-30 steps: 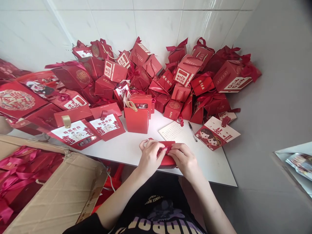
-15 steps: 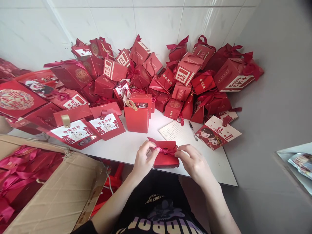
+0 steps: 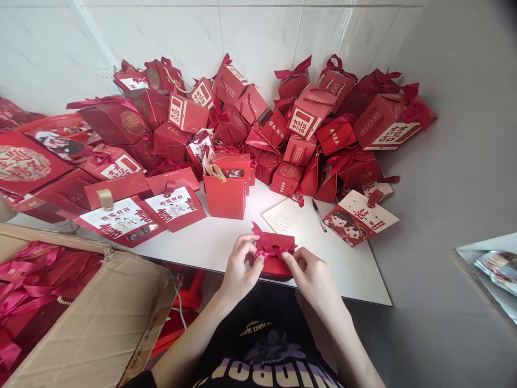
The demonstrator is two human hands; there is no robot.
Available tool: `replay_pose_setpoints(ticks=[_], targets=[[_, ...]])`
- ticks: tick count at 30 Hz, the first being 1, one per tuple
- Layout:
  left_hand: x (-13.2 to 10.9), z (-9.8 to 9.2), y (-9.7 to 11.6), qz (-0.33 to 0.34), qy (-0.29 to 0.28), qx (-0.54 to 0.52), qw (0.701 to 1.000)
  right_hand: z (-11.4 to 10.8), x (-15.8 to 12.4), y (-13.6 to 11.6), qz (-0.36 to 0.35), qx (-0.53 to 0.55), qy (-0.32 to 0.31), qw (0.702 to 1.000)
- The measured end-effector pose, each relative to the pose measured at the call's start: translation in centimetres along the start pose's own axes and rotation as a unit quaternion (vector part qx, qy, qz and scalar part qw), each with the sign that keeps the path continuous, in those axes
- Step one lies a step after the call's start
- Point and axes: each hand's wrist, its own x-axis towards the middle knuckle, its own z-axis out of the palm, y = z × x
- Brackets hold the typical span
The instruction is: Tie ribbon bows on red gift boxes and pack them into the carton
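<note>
A small red gift box (image 3: 278, 268) lies at the front edge of the white table (image 3: 226, 248), right before me. Across its top runs a dark pink ribbon (image 3: 264, 240) tied in a bow, with one loose tail standing up at the left. My left hand (image 3: 242, 267) is at the box's left side, thumb and fingertips pinching the ribbon. At the right side, my right hand (image 3: 309, 269) has its thumb on the bow and its fingers curled, closed on the ribbon's right part. The fingertips partly cover the ribbon ends.
Several red gift boxes (image 3: 311, 110) are heaped along the tiled wall. Behind the small box lie a written sheet (image 3: 283, 215) and a pen (image 3: 319, 215). A card-like white and red box (image 3: 361, 218) stands at the right. At the left, a cardboard box (image 3: 100, 323) holds more ribboned boxes.
My right hand has moved inward and lower over the bow. My left hand has shifted slightly, and the ribbon tail at the left now rises higher.
</note>
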Motion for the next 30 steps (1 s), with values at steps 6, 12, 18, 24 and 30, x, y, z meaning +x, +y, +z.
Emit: replay_pose_setpoints(ticks=[6,12,18,24,30], targets=[[0.2,-0.3,0.3,-0.036,-0.031,-0.033,0.998,1.0,0.9,1.0,0.067,0.147,-0.057,0.985],[0.8,-0.5,0.4,-0.092,-0.078,-0.06,0.991,0.0,1.5,1.7,0.12,0.281,-0.132,0.943],[1.0,-0.4,-0.5,-0.11,-0.052,-0.109,0.987,-0.4,2.1,2.6,0.123,0.331,-0.169,0.92],[0.7,-0.4,-1.4,-0.113,-0.028,-0.114,0.987,-0.7,2.5,4.4,0.099,0.344,-0.225,0.907],[0.9,-0.6,-0.8,-0.051,-0.016,0.003,0.999,-3.1,5.8,3.3,0.035,0.195,-0.094,0.976]])
